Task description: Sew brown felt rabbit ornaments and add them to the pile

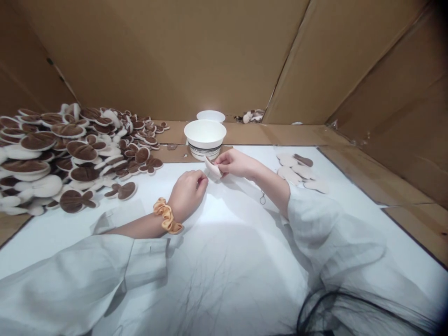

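Observation:
Between thumb and fingers, my right hand [237, 163] pinches a small cream plush piece [212, 169] with a brown side, just in front of a white bowl [205, 133] with dark lines round its lower half. Close by on the left is my left hand [188, 192], its fingers curled closed near the piece's lower edge. Whatever its fingertips may grip is hidden or too small to make out. An orange scrunchie [167, 215] circles the left wrist. Several flat cream pieces [297, 171], one showing brown, lie on the white table to the right.
A large heap of brown and cream plush pieces [84, 154] covers the table's left side. Behind the first bowl stands a second white bowl [210, 115]. Cardboard walls [182, 56] enclose the back and sides. Some scraps [252, 116] lie at the back wall.

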Demonstrator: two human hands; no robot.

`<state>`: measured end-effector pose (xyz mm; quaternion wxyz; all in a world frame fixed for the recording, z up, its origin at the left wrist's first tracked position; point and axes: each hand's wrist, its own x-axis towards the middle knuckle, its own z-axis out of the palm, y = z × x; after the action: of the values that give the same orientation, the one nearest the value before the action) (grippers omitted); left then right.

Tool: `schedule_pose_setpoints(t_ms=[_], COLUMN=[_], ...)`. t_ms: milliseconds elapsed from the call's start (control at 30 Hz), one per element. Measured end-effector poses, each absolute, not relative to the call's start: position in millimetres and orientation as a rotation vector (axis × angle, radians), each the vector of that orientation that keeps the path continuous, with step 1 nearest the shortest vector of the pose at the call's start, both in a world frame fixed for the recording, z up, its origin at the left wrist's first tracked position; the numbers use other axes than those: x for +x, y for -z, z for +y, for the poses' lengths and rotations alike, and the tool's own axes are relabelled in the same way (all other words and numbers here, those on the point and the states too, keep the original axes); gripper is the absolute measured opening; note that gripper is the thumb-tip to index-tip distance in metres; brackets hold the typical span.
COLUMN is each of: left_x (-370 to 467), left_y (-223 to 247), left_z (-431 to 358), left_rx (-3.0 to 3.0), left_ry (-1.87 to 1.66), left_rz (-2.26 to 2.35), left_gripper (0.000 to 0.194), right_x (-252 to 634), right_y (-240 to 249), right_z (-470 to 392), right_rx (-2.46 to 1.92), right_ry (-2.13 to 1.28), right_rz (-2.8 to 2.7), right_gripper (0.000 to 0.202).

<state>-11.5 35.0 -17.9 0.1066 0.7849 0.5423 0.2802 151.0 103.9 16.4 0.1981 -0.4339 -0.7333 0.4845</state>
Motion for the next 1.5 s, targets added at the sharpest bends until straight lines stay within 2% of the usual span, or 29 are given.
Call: schedule_pose_setpoints(t_ms=[200,500,700,933,1133,1233,1500], left_x=[-12,-12,-12,-11,-12,-14,-25], left_y=[18,17,16,17,11,7,1], left_z=[36,37,36,33,31,34,55], left_rx=[2.294,2.277,2.263,2.369,2.572,2.664,2.39], left_ry=[-0.846,-0.871,-0.917,-0.892,-1.01,-0.921,-0.761], left_rz=[1.659,1.656,1.652,1.586,1.567,1.506,1.433], left_gripper=[0.016,0.018,0.018,0.017,0.021,0.021,0.02], right_x=[155,165,166,159,146,140,131], right_y=[-15,-19,-13,-8,-10,-12,-4], right_z=[104,106,107,105,91,81,61], right_rx=[-1.295,-1.151,-1.151,-1.295,-1.374,-1.394,-1.209], right_ry=[-1.468,-1.976,-1.945,-1.576,-0.963,-0.667,-0.282], right_rz=[-1.984,-1.729,-1.743,-2.013,-2.372,-2.452,-2.643], right_gripper=[0.015,0.008,0.007,0.014,0.014,0.013,0.018])
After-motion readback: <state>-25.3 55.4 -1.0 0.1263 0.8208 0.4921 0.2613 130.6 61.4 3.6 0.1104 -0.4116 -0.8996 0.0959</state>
